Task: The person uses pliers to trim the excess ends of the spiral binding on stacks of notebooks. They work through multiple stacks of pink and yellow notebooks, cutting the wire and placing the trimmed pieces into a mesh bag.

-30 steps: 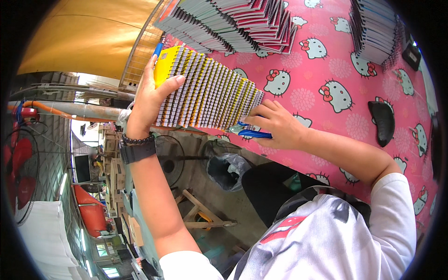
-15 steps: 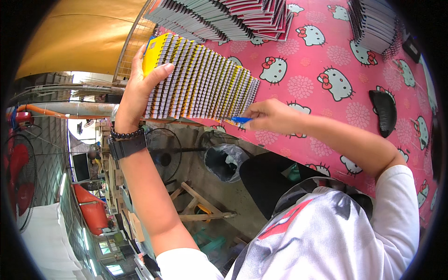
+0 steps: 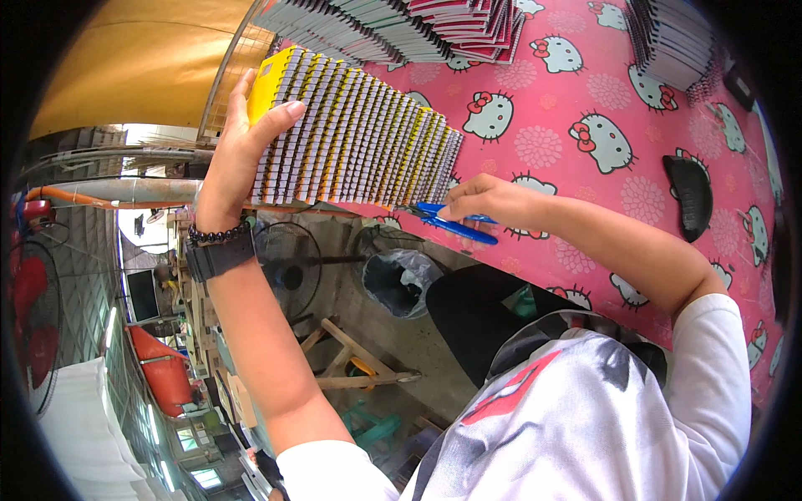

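A tall stack of spiral-bound notebooks (image 3: pixel 351 134) with yellow covers leans at the table's near left edge, its coiled edges turned toward me. My left hand (image 3: pixel 251 138) wraps round the top end, thumb on the coils and fingers behind the yellow cover. At the bottom end of the stack, my right hand (image 3: pixel 493 200) grips blue-handled pliers (image 3: pixel 459 227). Their handles are spread apart, and the jaws sit by the lower corner of the bottom notebooks' coils; whether they touch the wire I cannot tell.
A pink patterned cloth covers the table (image 3: pixel 551 108). More spiral notebooks (image 3: pixel 401 33) are piled at the back, and another stack (image 3: pixel 672 42) stands at the far right. A black curved object (image 3: pixel 687 198) lies on the right. Below the table edge are a lined bin (image 3: pixel 401 284) and a fan (image 3: pixel 288 271).
The pliers have turned in my right hand, and both blue handles now show, spread apart. My left hand and the notebook stack have shifted slightly up and left.
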